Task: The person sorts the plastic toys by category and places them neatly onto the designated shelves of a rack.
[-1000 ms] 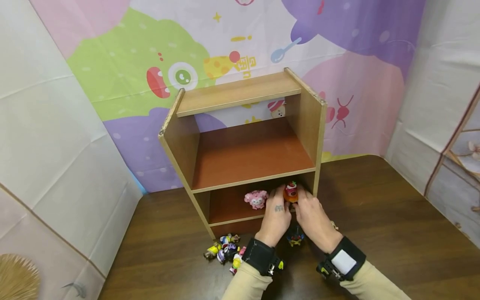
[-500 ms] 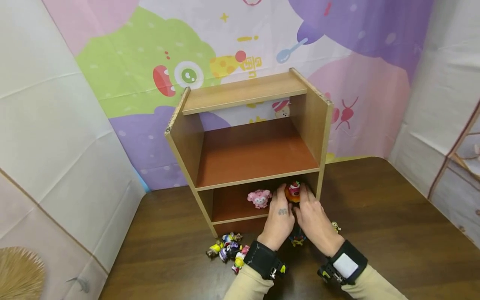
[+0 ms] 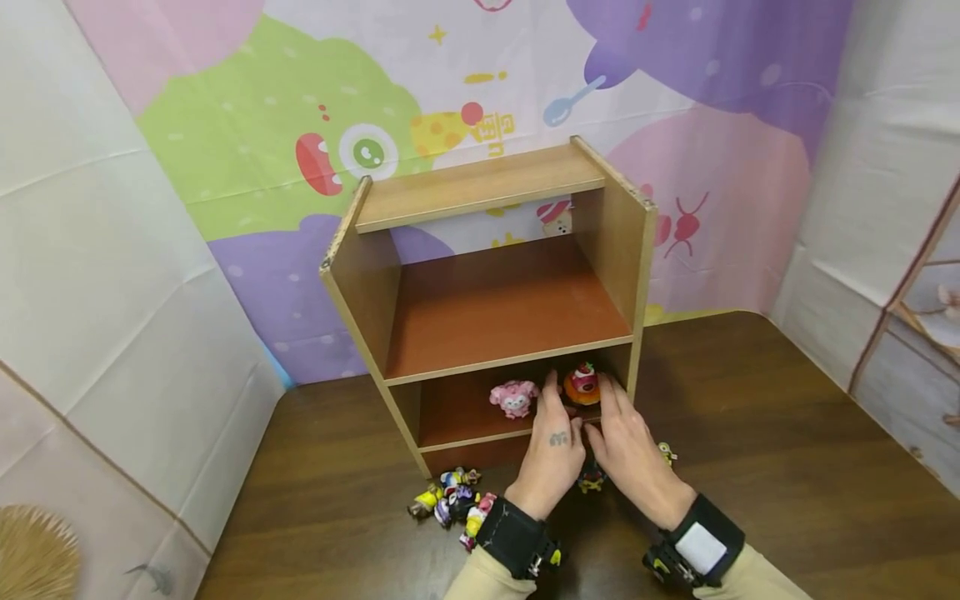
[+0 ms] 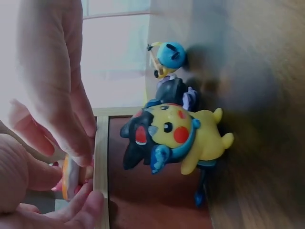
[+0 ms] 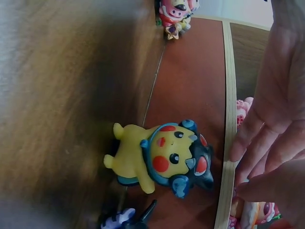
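Observation:
A small pink-red figure on an orange round base (image 3: pixel 582 386), a strawberry shape on top, stands upright on the shelf unit's lower shelf (image 3: pixel 457 408), towards its right end. My left hand (image 3: pixel 551 450) is at its left front with straight fingers, a small gap showing between. Along its right side lie the straight fingers of my right hand (image 3: pixel 633 442); whether they touch it I cannot tell. To the left sits a pink fluffy figure (image 3: pixel 513 399), close to my left fingertips. Below my hands, a yellow figure with a black-and-blue hood (image 4: pixel 190 138) stands on the table before the unit.
Several small figures (image 3: pixel 453 498) lie in a pile at the unit's lower left front. Another small yellow figure (image 3: pixel 666 453) is on the table beyond my right hand. The wooden shelf unit (image 3: pixel 510 308) stands against a printed cloth backdrop (image 3: pixel 262 208).
My hands have loosened from around the orange-based figure and spread slightly apart. It now stands more exposed between them on the lower shelf. The head view has shifted a little.

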Demonstrator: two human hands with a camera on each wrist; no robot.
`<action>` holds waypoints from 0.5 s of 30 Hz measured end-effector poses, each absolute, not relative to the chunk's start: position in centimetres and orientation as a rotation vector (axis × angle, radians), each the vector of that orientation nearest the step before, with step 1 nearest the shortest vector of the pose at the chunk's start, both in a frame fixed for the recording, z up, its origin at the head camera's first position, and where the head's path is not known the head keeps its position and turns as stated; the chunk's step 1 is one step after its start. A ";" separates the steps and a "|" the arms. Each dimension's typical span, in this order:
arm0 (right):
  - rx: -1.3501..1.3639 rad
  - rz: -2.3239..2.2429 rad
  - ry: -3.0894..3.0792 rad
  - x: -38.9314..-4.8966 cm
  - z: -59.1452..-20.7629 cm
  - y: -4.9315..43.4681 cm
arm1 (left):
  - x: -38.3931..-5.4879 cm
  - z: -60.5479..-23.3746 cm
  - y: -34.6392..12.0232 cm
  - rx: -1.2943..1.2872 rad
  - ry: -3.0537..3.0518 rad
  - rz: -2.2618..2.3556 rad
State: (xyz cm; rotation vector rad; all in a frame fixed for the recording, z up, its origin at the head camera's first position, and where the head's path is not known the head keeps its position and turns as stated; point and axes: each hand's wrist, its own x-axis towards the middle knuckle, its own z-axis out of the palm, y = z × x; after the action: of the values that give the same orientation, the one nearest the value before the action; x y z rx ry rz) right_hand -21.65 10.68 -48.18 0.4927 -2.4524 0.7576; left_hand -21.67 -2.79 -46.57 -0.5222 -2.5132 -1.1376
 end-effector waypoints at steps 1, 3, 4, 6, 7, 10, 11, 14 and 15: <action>0.495 0.759 -2.453 -21.5 -48.2 10.8 | -21.5 -46.6 -2.9 -0.529 -2.514 -1.133; 0.501 0.757 -2.455 -21.3 -48.2 10.9 | -21.3 -46.6 -3.1 -0.539 -2.512 -1.139; 0.506 0.750 -2.456 -21.2 -48.3 11.0 | -21.2 -46.7 -3.3 -0.544 -2.504 -1.144; 0.515 0.745 -2.452 -21.0 -48.4 11.1 | -21.0 -46.7 -3.5 -0.549 -2.491 -1.150; 0.521 0.743 -2.447 -21.0 -48.5 11.2 | -21.0 -46.8 -3.7 -0.551 -2.487 -1.161; 0.531 0.744 -2.431 -20.7 -48.8 11.6 | -20.8 -47.2 -4.3 -0.570 -2.460 -1.128; 0.532 0.747 -2.430 -20.6 -48.9 11.7 | -20.7 -47.4 -4.5 -0.579 -2.449 -1.111; 0.535 0.752 -2.447 -20.4 -49.1 12.0 | -20.4 -47.8 -5.2 -0.609 -2.422 -1.045; 0.533 0.753 -2.453 -20.3 -49.2 12.1 | -20.3 -47.9 -5.5 -0.624 -2.418 -1.045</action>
State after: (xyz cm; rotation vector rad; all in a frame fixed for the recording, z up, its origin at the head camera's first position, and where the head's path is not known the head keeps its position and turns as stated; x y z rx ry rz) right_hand -20.32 12.14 -49.19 0.5333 -2.4533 0.7530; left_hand -20.26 -5.53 -47.94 -0.6239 -2.4181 -1.0447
